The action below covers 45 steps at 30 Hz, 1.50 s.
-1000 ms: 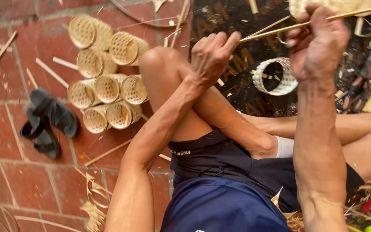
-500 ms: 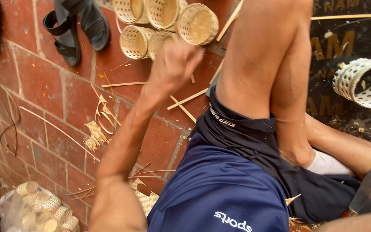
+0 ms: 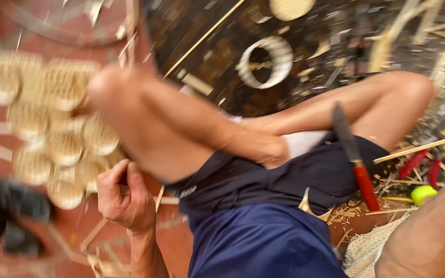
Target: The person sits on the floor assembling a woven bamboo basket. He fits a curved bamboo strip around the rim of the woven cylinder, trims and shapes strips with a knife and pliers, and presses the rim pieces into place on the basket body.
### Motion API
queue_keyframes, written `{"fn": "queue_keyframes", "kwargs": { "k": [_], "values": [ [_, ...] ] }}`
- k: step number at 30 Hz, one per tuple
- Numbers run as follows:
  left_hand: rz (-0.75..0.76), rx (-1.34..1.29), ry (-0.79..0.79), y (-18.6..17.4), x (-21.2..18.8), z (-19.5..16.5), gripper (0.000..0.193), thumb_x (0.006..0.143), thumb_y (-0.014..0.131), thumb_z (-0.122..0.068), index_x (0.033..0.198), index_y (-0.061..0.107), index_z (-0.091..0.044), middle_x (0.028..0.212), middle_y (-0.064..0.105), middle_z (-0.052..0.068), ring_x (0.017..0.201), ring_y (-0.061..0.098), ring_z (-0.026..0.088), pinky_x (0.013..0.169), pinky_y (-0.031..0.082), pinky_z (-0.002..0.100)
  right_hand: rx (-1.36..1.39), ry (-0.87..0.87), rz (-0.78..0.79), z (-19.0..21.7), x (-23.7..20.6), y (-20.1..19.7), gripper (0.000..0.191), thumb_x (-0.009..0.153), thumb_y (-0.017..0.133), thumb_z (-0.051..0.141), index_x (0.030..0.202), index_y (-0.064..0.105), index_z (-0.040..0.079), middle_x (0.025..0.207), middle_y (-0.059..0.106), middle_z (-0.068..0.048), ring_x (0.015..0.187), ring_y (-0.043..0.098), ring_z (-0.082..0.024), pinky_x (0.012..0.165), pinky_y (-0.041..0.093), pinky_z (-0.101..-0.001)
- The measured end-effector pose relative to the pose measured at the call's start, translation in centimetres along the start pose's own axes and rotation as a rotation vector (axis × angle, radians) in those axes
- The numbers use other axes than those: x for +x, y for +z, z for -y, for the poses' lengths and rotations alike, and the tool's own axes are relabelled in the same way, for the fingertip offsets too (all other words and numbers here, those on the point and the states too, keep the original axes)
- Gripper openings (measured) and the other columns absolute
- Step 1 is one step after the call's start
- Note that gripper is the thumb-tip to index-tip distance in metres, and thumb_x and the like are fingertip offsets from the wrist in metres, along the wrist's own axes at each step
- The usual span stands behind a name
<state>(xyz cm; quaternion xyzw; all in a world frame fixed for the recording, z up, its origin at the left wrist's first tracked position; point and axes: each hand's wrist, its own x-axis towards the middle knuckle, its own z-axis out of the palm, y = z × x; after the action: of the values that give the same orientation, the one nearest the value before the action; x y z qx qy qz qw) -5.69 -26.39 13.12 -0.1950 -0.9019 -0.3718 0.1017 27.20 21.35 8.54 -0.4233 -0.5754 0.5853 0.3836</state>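
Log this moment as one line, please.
left hand: loosely curled beside woven baskets, grip unclear | right hand: out of view, forearm only | red-handled knife: resting on lap

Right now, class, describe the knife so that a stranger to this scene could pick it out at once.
Start at the seated person's dark blue shorts. Across their right-hand edge, below the bent knee, lies the knife, its dark blade pointing up. Its red handle sets it apart from the pale bamboo strips around it.

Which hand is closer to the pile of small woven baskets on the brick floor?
The left hand. It sits curled right beside the pile of small woven baskets, by its lower edge. Of the right, only the forearm shows, at the far side of the picture; the hand itself is out of view.
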Motion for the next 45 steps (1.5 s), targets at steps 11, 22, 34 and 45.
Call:
{"fn": "queue_keyframes", "kwargs": {
  "k": [11,22,34,45],
  "values": [
    [0.995,-0.564,0.952,28.7,-2.6,-30.6,0.010,0.092,0.070,-0.010,0.102,0.072,-0.010,0.089,0.067,0.008,0.090,0.066,0.031,0.076,0.054,0.044,-0.720,0.075,-0.515,-1.0,-15.3,-18.9,0.018,0.115,0.065,0.011,0.100,0.063,0.001,0.081,0.057,-0.001,0.070,0.050,-0.007,0.066,0.041,-0.0218],
    [1.305,-0.605,0.836,30.3,-8.5,-35.7,0.012,0.096,0.072,-0.013,0.105,0.072,-0.004,0.096,0.074,0.012,0.084,0.071,0.029,0.075,0.056,0.038,-0.866,0.308,-0.356,-11.5,-22.1,-15.5,0.017,0.104,0.070,0.022,0.103,0.076,0.005,0.087,0.069,-0.012,0.067,0.063,-0.024,0.058,0.049,-0.0395],
    [0.930,-0.517,-0.288,17.6,-0.4,-14.5,0.019,0.093,0.071,-0.004,0.110,0.076,0.004,0.083,0.071,0.005,0.073,0.063,0.010,0.065,0.051,0.024,-0.778,-0.311,-0.328,-9.5,-9.6,-17.1,0.021,0.118,0.073,0.012,0.099,0.072,0.002,0.085,0.066,-0.007,0.077,0.060,-0.013,0.068,0.048,-0.0305],
    [-0.349,-0.545,-0.205,0.8,7.6,-2.7,0.009,0.107,0.066,-0.001,0.115,0.068,0.002,0.089,0.070,0.007,0.071,0.058,0.012,0.066,0.049,0.027,-0.188,-0.124,-0.016,-3.5,6.2,-5.0,0.012,0.116,0.068,0.009,0.107,0.072,0.001,0.091,0.067,-0.007,0.079,0.063,-0.011,0.068,0.051,-0.0257]
  ]
}}
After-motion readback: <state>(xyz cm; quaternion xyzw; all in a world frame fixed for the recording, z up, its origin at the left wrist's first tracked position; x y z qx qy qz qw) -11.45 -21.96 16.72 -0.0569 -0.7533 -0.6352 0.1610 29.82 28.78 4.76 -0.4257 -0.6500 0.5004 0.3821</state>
